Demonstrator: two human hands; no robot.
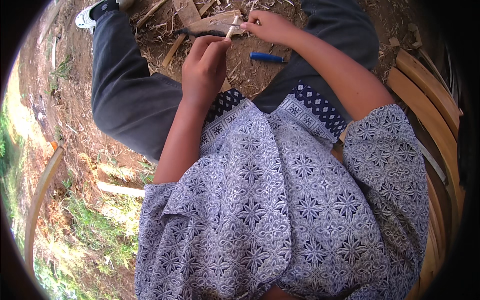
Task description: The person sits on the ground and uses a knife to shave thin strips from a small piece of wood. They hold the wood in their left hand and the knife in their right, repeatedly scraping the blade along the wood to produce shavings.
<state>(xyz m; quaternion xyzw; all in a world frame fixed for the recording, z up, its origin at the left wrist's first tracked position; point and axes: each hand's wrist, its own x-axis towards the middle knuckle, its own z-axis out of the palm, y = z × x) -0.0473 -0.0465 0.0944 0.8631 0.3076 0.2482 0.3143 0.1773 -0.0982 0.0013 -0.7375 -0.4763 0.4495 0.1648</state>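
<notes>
My left hand (205, 62) is closed round a small pale wooden stick (231, 31), whose upper end sticks out past the thumb and fingertips. My right hand (270, 27) pinches a thin metal tool (222, 23) that lies across the stick near its top. The tool's exact kind is too small to make out. Both hands are held out between my spread knees. Below them, on the ground, lies a blue-handled tool (266, 57). A dark fuzzy strip (206, 33) shows just beyond my left hand.
Flat wooden offcuts (187, 12) and many pale shavings cover the brown dirt ahead. Long curved-looking timber boards (425, 110) are stacked close at my right. At far left stand a wooden pole (37, 215) and grass (95, 235). A pale plank (120, 189) lies beside my left side.
</notes>
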